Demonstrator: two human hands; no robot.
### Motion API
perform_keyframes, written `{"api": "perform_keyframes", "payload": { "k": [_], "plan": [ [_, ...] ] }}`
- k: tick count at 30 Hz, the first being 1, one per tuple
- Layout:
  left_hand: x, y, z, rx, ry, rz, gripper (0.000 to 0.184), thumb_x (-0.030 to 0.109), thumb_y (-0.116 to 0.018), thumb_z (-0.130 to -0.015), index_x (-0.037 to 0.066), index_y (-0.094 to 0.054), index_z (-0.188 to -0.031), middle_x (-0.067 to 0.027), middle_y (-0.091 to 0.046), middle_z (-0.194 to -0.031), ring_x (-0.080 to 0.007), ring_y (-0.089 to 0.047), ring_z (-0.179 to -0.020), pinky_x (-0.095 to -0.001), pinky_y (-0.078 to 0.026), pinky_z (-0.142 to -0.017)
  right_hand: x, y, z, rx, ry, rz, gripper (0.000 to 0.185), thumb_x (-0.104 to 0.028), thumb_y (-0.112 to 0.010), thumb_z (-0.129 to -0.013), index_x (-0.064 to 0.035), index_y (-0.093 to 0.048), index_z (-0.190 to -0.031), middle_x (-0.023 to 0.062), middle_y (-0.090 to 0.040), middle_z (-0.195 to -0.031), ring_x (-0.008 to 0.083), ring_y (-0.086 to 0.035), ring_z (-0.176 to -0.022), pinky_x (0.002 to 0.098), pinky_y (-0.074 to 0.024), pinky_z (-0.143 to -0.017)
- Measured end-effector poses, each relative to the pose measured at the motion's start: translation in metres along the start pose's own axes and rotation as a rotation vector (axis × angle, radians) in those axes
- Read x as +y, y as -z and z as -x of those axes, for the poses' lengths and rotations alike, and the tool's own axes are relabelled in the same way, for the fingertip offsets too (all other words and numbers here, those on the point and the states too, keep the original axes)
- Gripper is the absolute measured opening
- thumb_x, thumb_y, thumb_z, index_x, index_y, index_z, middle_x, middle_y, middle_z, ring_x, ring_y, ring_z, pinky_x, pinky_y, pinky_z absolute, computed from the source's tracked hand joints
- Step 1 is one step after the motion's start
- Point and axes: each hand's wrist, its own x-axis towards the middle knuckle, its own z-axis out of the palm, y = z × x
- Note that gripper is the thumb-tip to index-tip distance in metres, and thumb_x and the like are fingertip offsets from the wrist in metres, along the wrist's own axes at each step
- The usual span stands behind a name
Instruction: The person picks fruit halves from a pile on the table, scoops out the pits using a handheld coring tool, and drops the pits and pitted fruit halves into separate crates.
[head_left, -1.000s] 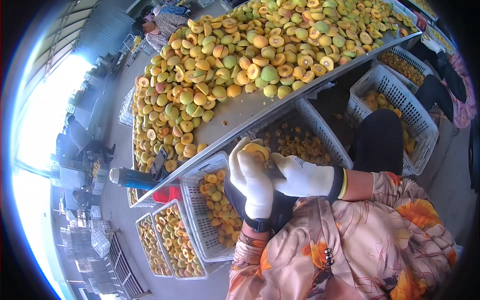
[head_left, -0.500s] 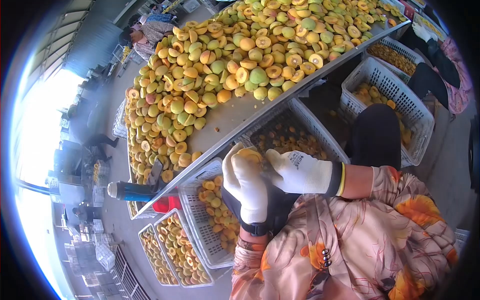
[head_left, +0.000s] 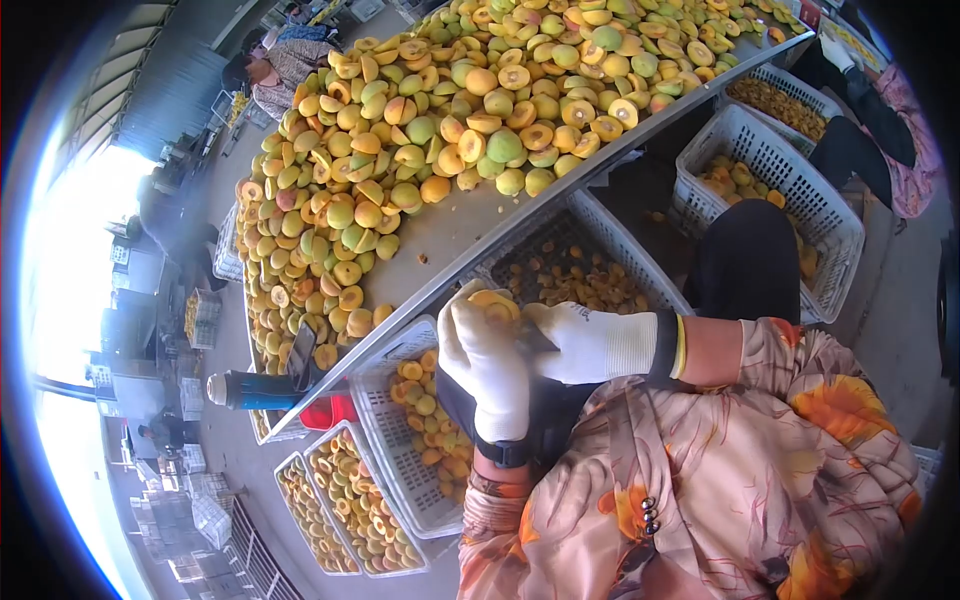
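Observation:
My gloved left hand [head_left: 486, 350] is closed around a cut yellow peach [head_left: 495, 305], whose orange flesh shows between thumb and fingers. Close beside it, my gloved right hand [head_left: 590, 343] has its fingers curled against the fruit. Something dark and thin shows between the two hands, too blurred to name. Both hands are above my lap, just in front of the metal table [head_left: 440, 240]. Below the table's edge, beyond my hands, a crate [head_left: 625, 235] contains small brown pits or scraps.
Halved peaches [head_left: 400, 150] are heaped on the table. A blue bottle [head_left: 255, 390] lies at its left edge near a phone [head_left: 301, 350]. Crates of fruit stand left [head_left: 378, 420] and right [head_left: 840, 230] of me. A co-worker's pink sleeve [head_left: 905, 150] is at far right.
The view has shifted slightly, moving the table and crates a little left in the picture. Both hands stay together at the peach, with the right fingers slightly shifted.

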Motion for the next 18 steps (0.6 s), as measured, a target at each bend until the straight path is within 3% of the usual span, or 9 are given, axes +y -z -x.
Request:
{"api": "perform_keyframes", "payload": {
  "k": [3,9,11,15,18],
  "plan": [
    [0.007,-0.001,0.000,-0.006,0.081,0.016,0.041,0.033,-0.050,-0.109,-0.003,-0.069,-0.109,-0.0110,-0.071,-0.093,-0.0168,-0.066,-0.082,-0.0288,-0.054,-0.073,-0.006,0.019,-0.008,-0.115,-0.080,0.289,0.016,-0.012,-0.060,-0.092,0.0013,-0.059,-0.102,0.0260,-0.069,-0.087,0.0438,-0.070,-0.086,0.0484,-0.0540,-0.073],
    [0.007,-0.009,-0.001,0.013,0.046,0.001,0.042,0.032,-0.049,-0.109,-0.005,-0.068,-0.111,-0.0130,-0.071,-0.093,-0.0183,-0.067,-0.083,-0.0295,-0.054,-0.076,0.019,-0.004,-0.009,-0.008,0.091,0.131,0.019,-0.010,-0.063,-0.088,0.0041,-0.058,-0.100,0.0238,-0.068,-0.085,0.0397,-0.070,-0.080,0.0452,-0.0534,-0.066],
    [-0.004,-0.008,-0.004,-0.018,-0.030,0.007,0.042,0.033,-0.049,-0.109,-0.005,-0.068,-0.112,-0.0137,-0.071,-0.093,-0.0185,-0.067,-0.083,-0.0299,-0.054,-0.077,0.022,-0.008,-0.005,0.058,0.069,-0.012,0.024,-0.011,-0.064,-0.087,0.0058,-0.059,-0.103,0.0243,-0.069,-0.091,0.0393,-0.071,-0.083,0.0443,-0.0544,-0.068],
    [-0.017,-0.007,-0.012,-0.053,-0.257,-0.072,0.043,0.034,-0.049,-0.109,-0.005,-0.067,-0.116,-0.0149,-0.072,-0.094,-0.0191,-0.067,-0.083,-0.0307,-0.054,-0.077,0.034,-0.015,-0.013,-0.061,0.147,-0.217,0.029,-0.012,-0.064,-0.087,0.0046,-0.062,-0.110,0.0252,-0.070,-0.097,0.0389,-0.070,-0.092,0.0423,-0.0549,-0.081],
    [-0.003,-0.008,-0.013,-0.134,-0.164,0.055,0.047,0.039,-0.052,-0.108,-0.005,-0.067,-0.116,-0.0154,-0.073,-0.095,-0.0193,-0.068,-0.084,-0.0304,-0.054,-0.077,0.030,-0.015,-0.012,0.008,0.056,-0.150,0.031,-0.015,-0.066,-0.087,0.0053,-0.061,-0.110,0.0221,-0.071,-0.094,0.0351,-0.070,-0.092,0.0424,-0.0545,-0.083]
  ]
}}
